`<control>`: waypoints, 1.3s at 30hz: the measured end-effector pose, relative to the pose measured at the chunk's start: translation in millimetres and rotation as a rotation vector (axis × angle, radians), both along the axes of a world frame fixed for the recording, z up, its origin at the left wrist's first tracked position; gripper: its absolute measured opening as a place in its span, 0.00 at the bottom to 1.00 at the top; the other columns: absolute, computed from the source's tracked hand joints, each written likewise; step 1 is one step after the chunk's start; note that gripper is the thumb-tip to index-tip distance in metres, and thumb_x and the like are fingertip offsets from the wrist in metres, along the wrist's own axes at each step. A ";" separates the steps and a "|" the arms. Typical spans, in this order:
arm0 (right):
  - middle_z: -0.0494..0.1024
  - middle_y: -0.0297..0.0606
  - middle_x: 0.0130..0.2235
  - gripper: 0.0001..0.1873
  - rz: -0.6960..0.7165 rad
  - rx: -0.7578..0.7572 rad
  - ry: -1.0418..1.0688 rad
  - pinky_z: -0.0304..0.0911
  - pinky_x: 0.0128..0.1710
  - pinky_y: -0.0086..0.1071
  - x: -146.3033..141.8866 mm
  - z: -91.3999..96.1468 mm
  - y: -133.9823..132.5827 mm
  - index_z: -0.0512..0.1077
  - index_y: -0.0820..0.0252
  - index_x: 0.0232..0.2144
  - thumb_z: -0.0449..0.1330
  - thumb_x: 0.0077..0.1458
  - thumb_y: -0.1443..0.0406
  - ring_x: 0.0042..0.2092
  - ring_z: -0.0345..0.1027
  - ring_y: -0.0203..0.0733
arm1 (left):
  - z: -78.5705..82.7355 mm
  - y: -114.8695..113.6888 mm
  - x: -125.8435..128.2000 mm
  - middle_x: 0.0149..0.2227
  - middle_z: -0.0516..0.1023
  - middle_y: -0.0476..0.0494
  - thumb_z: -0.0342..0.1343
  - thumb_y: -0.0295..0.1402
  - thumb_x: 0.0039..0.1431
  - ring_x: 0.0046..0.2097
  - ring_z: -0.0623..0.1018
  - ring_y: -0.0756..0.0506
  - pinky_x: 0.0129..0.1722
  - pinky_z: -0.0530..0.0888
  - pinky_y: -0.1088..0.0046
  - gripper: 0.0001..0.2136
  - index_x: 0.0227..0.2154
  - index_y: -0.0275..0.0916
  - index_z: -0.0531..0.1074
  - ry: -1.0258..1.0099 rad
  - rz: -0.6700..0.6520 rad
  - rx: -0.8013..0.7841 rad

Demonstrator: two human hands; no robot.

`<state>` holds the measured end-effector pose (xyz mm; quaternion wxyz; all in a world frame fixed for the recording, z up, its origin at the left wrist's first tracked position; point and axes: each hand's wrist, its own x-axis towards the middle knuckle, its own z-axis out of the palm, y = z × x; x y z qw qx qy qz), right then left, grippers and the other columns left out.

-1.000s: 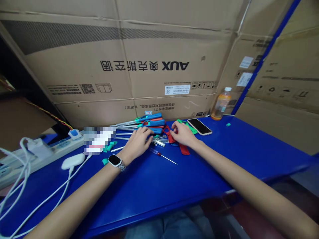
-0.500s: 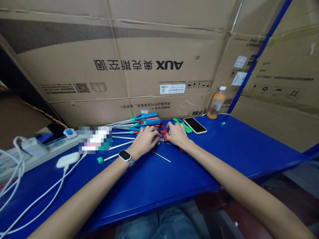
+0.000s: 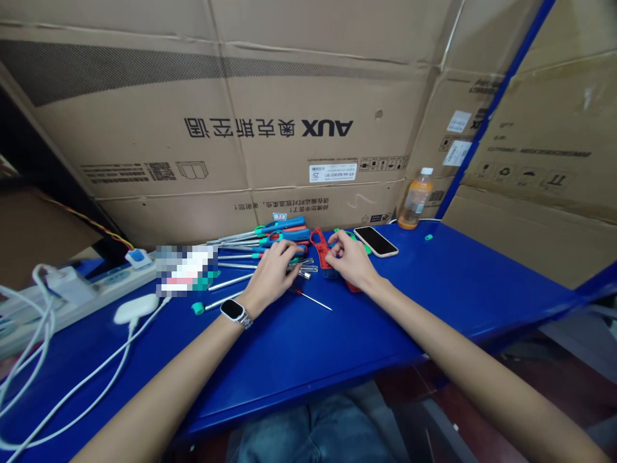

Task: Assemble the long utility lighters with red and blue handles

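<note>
My left hand (image 3: 272,269) reaches over clear tube-like parts (image 3: 308,265) and metal rods, its fingers bent and the thumb apart from them. My right hand (image 3: 353,258) is closed in a pinch at the edge of a red plastic casing half (image 3: 320,247); anything between its fingertips is too small to make out. Partly behind that hand lies a green casing (image 3: 360,239). Beyond my left hand, several long-nosed lighters with blue and red handles (image 3: 289,235) lie in a pile. A thin screwdriver (image 3: 317,300) rests in front, its red handle end near my left thumb.
A phone (image 3: 376,241) and a bottle of orange drink (image 3: 415,199) stand to the right, with a small green piece (image 3: 429,237) nearby. At left are a power strip (image 3: 113,283), white cables and a white charger (image 3: 136,308). Cardboard (image 3: 270,83) walls the back.
My left hand has moved slightly left, uncovering clear parts. My right hand has shifted a little right, and more of the red casing shows beside it.
</note>
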<state>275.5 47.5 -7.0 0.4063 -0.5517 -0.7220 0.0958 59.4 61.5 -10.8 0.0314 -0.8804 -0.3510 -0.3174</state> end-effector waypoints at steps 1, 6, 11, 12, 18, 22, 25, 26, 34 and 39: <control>0.73 0.27 0.26 0.13 0.077 0.018 0.044 0.60 0.34 0.30 0.5 -0.4 -5.5 0.66 0.56 0.39 0.57 0.49 0.71 0.29 0.66 0.37 | 3.6 -1.1 -2.3 0.53 0.70 0.39 0.54 0.30 0.64 0.54 0.70 0.39 0.52 0.70 0.58 0.14 0.52 0.41 0.67 -0.011 -0.020 0.040; 0.74 0.34 0.34 0.06 0.408 0.038 0.016 0.62 0.38 0.32 -13.8 0.3 -30.6 0.65 0.57 0.38 0.56 0.56 0.68 0.35 0.68 0.38 | 19.7 -19.7 -28.4 0.61 0.67 0.39 0.61 0.40 0.60 0.62 0.65 0.37 0.60 0.62 0.55 0.25 0.58 0.44 0.64 0.135 -0.154 0.065; 0.74 0.36 0.37 0.02 0.544 -0.012 -0.149 0.62 0.41 0.33 -42.4 -3.4 -40.3 0.66 0.57 0.34 0.57 0.59 0.68 0.40 0.67 0.40 | 15.6 -50.5 -67.6 0.42 0.79 0.45 0.61 0.45 0.58 0.45 0.77 0.42 0.50 0.68 0.62 0.16 0.45 0.42 0.74 0.212 -0.100 -0.243; 0.73 0.36 0.37 0.02 0.563 -0.018 -0.178 0.62 0.41 0.33 -47.1 -5.2 -40.3 0.66 0.57 0.34 0.57 0.59 0.68 0.40 0.66 0.40 | 13.3 -54.5 -73.1 0.40 0.79 0.45 0.60 0.45 0.59 0.43 0.77 0.42 0.49 0.69 0.63 0.15 0.43 0.42 0.75 0.214 -0.092 -0.280; 0.74 0.36 0.35 0.01 0.573 -0.016 -0.264 0.61 0.41 0.33 -61.0 -12.2 -29.6 0.70 0.57 0.33 0.58 0.58 0.67 0.39 0.66 0.41 | 3.3 -61.3 -82.2 0.39 0.77 0.43 0.60 0.41 0.60 0.44 0.76 0.41 0.44 0.71 0.65 0.11 0.41 0.40 0.76 0.223 -0.032 -0.373; 0.76 0.37 0.36 0.03 0.396 0.009 -0.280 0.60 0.42 0.34 -63.3 -9.7 -9.5 0.71 0.58 0.36 0.58 0.58 0.67 0.40 0.67 0.42 | 2.3 -59.8 -83.9 0.42 0.76 0.42 0.57 0.45 0.62 0.46 0.75 0.41 0.47 0.71 0.63 0.14 0.42 0.41 0.76 0.201 -0.020 -0.339; 0.76 0.40 0.39 0.07 0.227 -0.013 -0.387 0.59 0.43 0.36 -64.5 -8.6 7.4 0.72 0.59 0.38 0.61 0.56 0.64 0.42 0.67 0.44 | 5.5 -46.2 -88.0 0.44 0.75 0.41 0.48 0.39 0.69 0.47 0.74 0.41 0.49 0.71 0.62 0.13 0.44 0.40 0.75 0.166 0.017 -0.255; 0.76 0.41 0.40 0.08 0.193 -0.037 -0.420 0.59 0.42 0.36 -64.6 -8.7 11.8 0.73 0.60 0.38 0.61 0.56 0.63 0.42 0.67 0.45 | 7.4 -38.0 -89.0 0.43 0.75 0.39 0.46 0.34 0.69 0.47 0.74 0.41 0.49 0.71 0.62 0.13 0.44 0.38 0.74 0.168 0.049 -0.221; 0.79 0.37 0.35 0.06 0.187 -0.133 -0.311 0.58 0.39 0.34 -60.2 -16.4 24.3 0.76 0.59 0.34 0.63 0.56 0.62 0.39 0.68 0.43 | 16.6 40.6 -82.4 0.43 0.78 0.39 0.56 0.25 0.54 0.47 0.75 0.38 0.46 0.72 0.65 0.10 0.38 0.40 0.78 0.478 0.186 -0.239; 0.80 0.38 0.35 0.06 0.207 -0.118 -0.217 0.60 0.42 0.36 -59.3 -16.2 24.7 0.77 0.59 0.34 0.62 0.57 0.63 0.42 0.69 0.44 | 12.7 56.1 -80.3 0.38 0.79 0.42 0.57 0.28 0.51 0.41 0.77 0.40 0.40 0.71 0.68 0.06 0.32 0.41 0.77 0.444 0.156 -0.269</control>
